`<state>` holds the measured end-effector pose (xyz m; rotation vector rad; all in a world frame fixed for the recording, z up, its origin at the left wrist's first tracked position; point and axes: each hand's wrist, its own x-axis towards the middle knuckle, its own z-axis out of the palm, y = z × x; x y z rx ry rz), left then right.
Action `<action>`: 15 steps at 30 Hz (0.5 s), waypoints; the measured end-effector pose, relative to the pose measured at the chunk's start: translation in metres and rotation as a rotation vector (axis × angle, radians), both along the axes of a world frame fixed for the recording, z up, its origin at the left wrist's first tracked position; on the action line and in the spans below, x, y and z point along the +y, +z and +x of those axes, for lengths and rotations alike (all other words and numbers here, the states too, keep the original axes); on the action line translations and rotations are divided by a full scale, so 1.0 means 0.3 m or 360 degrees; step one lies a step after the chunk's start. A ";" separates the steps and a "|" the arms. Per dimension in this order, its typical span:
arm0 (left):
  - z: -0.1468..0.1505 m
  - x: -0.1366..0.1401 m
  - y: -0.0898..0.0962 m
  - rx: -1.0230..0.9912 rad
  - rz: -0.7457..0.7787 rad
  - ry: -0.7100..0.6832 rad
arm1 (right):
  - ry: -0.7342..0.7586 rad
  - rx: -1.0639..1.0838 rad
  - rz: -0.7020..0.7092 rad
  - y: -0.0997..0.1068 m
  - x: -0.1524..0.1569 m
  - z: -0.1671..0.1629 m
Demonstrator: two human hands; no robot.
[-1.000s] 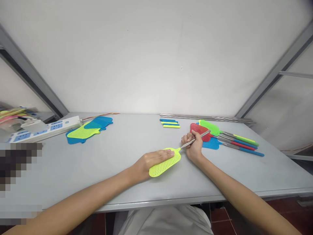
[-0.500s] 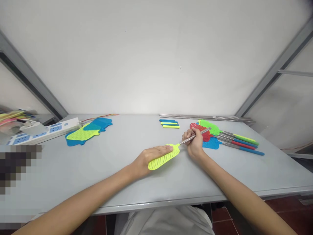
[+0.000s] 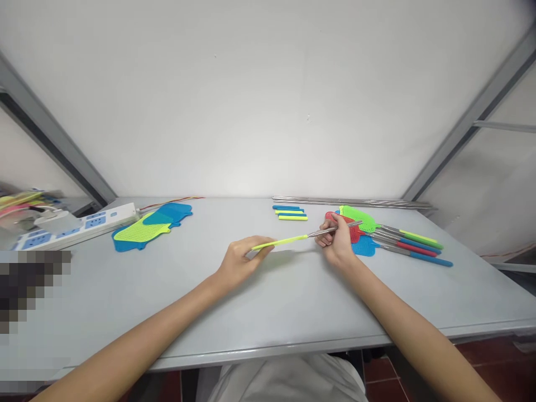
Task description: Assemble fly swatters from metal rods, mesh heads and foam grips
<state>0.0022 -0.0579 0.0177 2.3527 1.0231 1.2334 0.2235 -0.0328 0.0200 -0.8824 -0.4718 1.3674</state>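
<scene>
A yellow fly swatter head (image 3: 288, 240) is held edge-on above the table, joined to a metal rod (image 3: 322, 231). My left hand (image 3: 243, 259) is closed on the far left end of the yellow head, thumb and fingers on its two faces. Closed around the metal rod is my right hand (image 3: 337, 240), with the rod's free end sticking out to the right. Just behind that hand lie fly swatters with red (image 3: 355, 234), green (image 3: 360, 218) and blue (image 3: 364, 245) heads, their metal shafts and coloured grips pointing right.
Several blue and yellow grip tubes (image 3: 291, 213) lie near the wall. Long metal rods (image 3: 355, 201) rest along the back edge. Blue and yellow swatter heads (image 3: 146, 229) overlap at left, beside a white power strip (image 3: 100, 220) with a plug and wires.
The yellow swatter head has turned from showing its flat face to edge-on. My left hand has shifted from lying over the head to pinching its left end. My right hand still holds the rod.
</scene>
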 end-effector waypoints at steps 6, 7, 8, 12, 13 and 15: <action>-0.001 0.010 0.008 -0.0215 -0.0301 0.0226 | -0.0133 0.0094 -0.0095 -0.003 0.019 0.031; -0.003 0.014 0.009 -0.0253 -0.0329 0.0234 | -0.0141 0.0109 -0.0093 -0.002 0.021 0.034; -0.006 0.018 0.010 -0.0292 -0.0345 0.0248 | -0.0158 0.0128 -0.0091 -0.001 0.022 0.038; -0.024 0.038 0.017 -0.0408 -0.0301 0.0367 | -0.0272 0.0212 -0.0087 0.008 0.026 0.060; -0.029 0.043 0.019 -0.0423 -0.0272 0.0404 | -0.0298 0.0230 -0.0087 0.011 0.027 0.066; -0.037 0.052 0.025 -0.0439 -0.0183 0.0473 | -0.0326 0.0250 -0.0090 0.015 0.029 0.075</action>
